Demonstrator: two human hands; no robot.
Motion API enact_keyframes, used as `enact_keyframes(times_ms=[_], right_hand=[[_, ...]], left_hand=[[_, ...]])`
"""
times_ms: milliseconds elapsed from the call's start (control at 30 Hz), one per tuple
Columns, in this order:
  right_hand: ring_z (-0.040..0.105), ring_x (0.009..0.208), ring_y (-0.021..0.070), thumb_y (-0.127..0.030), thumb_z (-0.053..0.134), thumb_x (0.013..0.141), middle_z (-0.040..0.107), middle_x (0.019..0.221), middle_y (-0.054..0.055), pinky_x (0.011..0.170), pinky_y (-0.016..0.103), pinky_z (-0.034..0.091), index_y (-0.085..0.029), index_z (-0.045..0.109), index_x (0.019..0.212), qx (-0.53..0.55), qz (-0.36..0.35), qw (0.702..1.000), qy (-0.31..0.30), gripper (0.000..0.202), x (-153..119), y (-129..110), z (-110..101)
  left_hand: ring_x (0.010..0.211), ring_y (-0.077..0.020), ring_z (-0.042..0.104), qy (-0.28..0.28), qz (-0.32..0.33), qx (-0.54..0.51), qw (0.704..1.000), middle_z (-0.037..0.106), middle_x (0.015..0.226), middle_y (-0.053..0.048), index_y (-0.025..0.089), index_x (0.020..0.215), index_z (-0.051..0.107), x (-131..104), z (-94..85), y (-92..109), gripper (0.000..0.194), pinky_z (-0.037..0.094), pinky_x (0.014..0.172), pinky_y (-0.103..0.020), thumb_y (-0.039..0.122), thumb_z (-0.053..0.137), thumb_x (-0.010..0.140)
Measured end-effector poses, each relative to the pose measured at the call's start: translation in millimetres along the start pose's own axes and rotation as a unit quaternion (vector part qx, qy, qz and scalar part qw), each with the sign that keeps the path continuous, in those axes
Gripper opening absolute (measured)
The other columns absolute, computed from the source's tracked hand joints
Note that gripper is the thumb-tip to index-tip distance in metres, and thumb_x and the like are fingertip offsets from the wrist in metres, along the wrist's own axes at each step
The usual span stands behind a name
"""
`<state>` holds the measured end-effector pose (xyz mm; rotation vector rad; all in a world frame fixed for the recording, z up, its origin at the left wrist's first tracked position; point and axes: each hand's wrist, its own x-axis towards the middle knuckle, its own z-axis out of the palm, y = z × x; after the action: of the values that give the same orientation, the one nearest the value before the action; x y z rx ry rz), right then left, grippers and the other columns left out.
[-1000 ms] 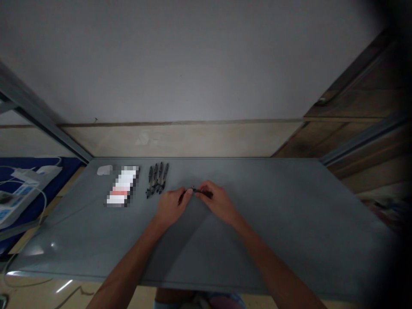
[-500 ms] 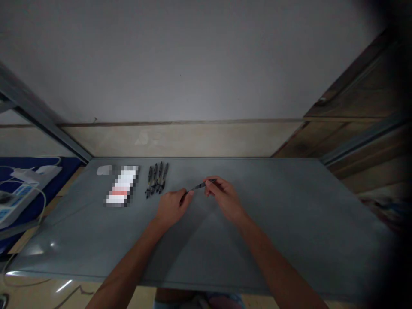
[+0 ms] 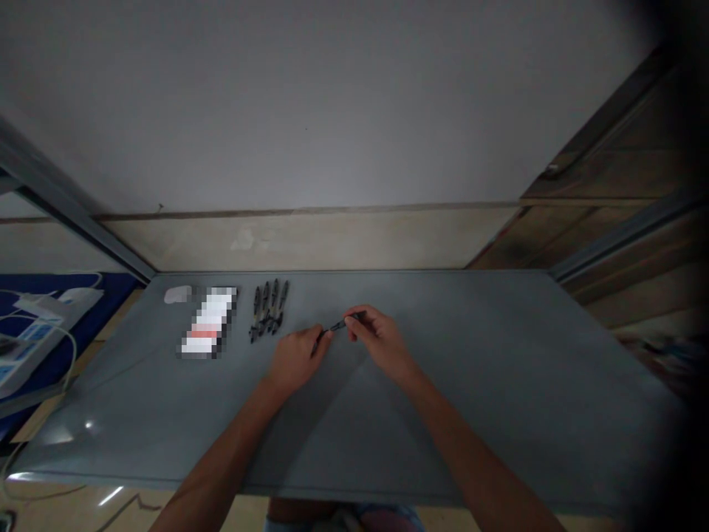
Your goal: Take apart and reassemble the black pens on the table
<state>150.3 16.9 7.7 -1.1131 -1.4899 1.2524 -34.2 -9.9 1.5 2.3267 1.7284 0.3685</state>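
Above the middle of the table, a slim black pen (image 3: 337, 325) spans the small gap between my two hands. My left hand (image 3: 296, 360) is closed, thumb and fingers pinching the pen's near-left end, where a dark length slants down below the fingertips. My right hand (image 3: 381, 341) pinches the other end between thumb and forefinger. Whether the two dark parts are one piece or fitted together, I cannot tell. Left of my left hand, several black pens (image 3: 266, 303) lie side by side on the grey table (image 3: 498, 369).
A phone with a blurred-out screen (image 3: 209, 323) lies left of the pens, beside a small whitish object (image 3: 178, 294). Past the table's left edge are a white power strip (image 3: 47, 325) and cables. A pale wall (image 3: 332, 111) rises behind, and metal posts stand at both back corners.
My right hand has come slightly left, narrowing the gap between my hands. The pen's part at my left hand shows at a steeper slant. The other pens lie as before.
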Motion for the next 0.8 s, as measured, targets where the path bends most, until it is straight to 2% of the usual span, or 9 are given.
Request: enact_keyframes(times_ms=[267, 467, 600, 700, 800], right_hand=[[0.056, 0.062, 0.0139, -0.043, 0.057, 0.086, 0.060, 0.066, 0.000, 0.062, 0.027, 0.046, -0.019, 0.060, 0.095, 0.010, 0.005, 1.000, -0.028, 0.025, 1, 0, -1], [0.059, 0.065, 0.0134, -0.038, 0.060, 0.085, 0.061, 0.070, 0.000, 0.061, 0.025, 0.046, -0.019, 0.064, 0.094, 0.013, 0.010, 0.997, -0.077, 0.022, -2, 5, 6], [0.062, 0.071, 0.0148, -0.036, 0.060, 0.086, 0.066, 0.077, 0.002, 0.065, 0.026, 0.046, -0.019, 0.067, 0.090, -0.045, -0.010, 0.992, -0.113, 0.018, -6, 9, 13], [0.059, 0.063, 0.0141, -0.039, 0.058, 0.087, 0.064, 0.067, 0.000, 0.059, 0.024, 0.043, -0.019, 0.065, 0.083, -0.103, -0.019, 0.989, -0.105, 0.022, -8, 9, 14], [0.050, 0.051, 0.0120, -0.047, 0.055, 0.087, 0.056, 0.054, -0.002, 0.050, 0.023, 0.034, -0.018, 0.061, 0.066, -0.186, -0.041, 0.979, -0.077, 0.037, -7, 7, 11]], left_hand=[[0.068, -0.0165, 0.064, -0.015, 0.019, -0.023, 0.999, 0.068, 0.079, -0.004, 0.019, 0.091, 0.057, 1, -2.0, 1, 0.033, 0.042, 0.060, -0.025, 0.044, 0.036, 0.096], [0.071, -0.0182, 0.066, -0.019, 0.029, -0.016, 0.999, 0.069, 0.082, -0.005, 0.019, 0.094, 0.056, -1, 4.6, 2, 0.027, 0.043, 0.061, -0.025, 0.038, 0.037, 0.096], [0.072, -0.0199, 0.067, -0.027, 0.017, -0.018, 0.999, 0.069, 0.084, -0.006, 0.018, 0.105, 0.052, -3, 8.8, 3, 0.020, 0.043, 0.059, -0.026, 0.032, 0.043, 0.093], [0.071, -0.0202, 0.068, -0.033, 0.024, -0.033, 0.999, 0.069, 0.084, -0.005, 0.019, 0.111, 0.048, -4, 10.5, 5, 0.022, 0.044, 0.058, -0.026, 0.029, 0.046, 0.091], [0.071, -0.0202, 0.068, -0.030, 0.043, -0.047, 0.998, 0.069, 0.084, -0.005, 0.019, 0.115, 0.046, -5, 12.5, 7, 0.027, 0.045, 0.059, -0.027, 0.031, 0.047, 0.091]])
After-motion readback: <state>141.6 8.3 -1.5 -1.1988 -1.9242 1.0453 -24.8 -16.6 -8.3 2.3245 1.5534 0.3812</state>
